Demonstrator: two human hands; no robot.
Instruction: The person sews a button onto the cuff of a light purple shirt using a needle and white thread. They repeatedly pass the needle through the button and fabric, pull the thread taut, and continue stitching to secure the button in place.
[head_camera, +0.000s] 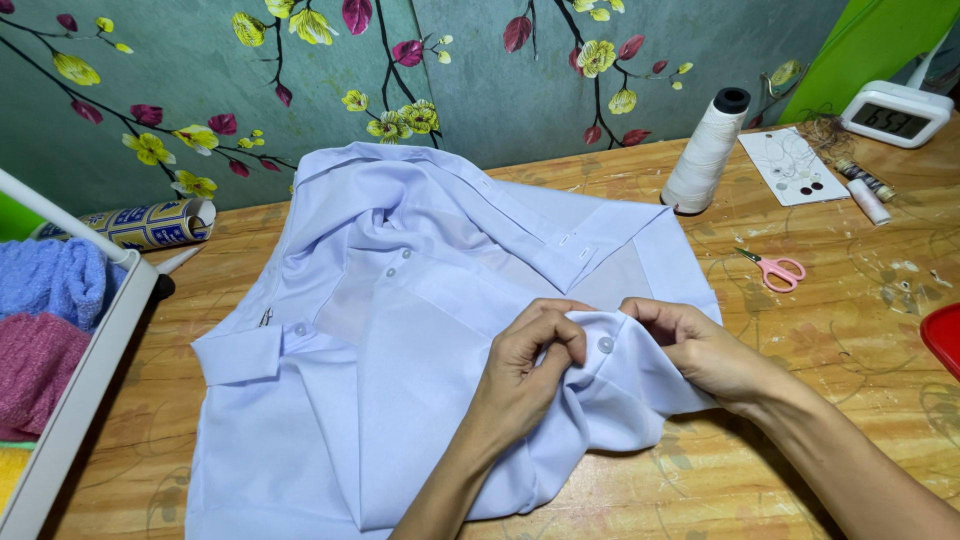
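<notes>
Pale blue shirt (400, 330) spread flat on the wooden table (800, 400), collar away from the viewer. Left hand (525, 370) pinching a fold of the shirt's front edge, fingers closed on cloth just beside a white button (605, 345). Right hand (695, 345) gripping the same fold from the button's other side. Right of the shirt: pink scissors (775, 268); beyond its far right corner, a white thread cone (705, 152).

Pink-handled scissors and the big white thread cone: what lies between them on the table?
In the head view, only bare wooden tabletop separates the pink-handled scissors from the white thread cone.
</notes>
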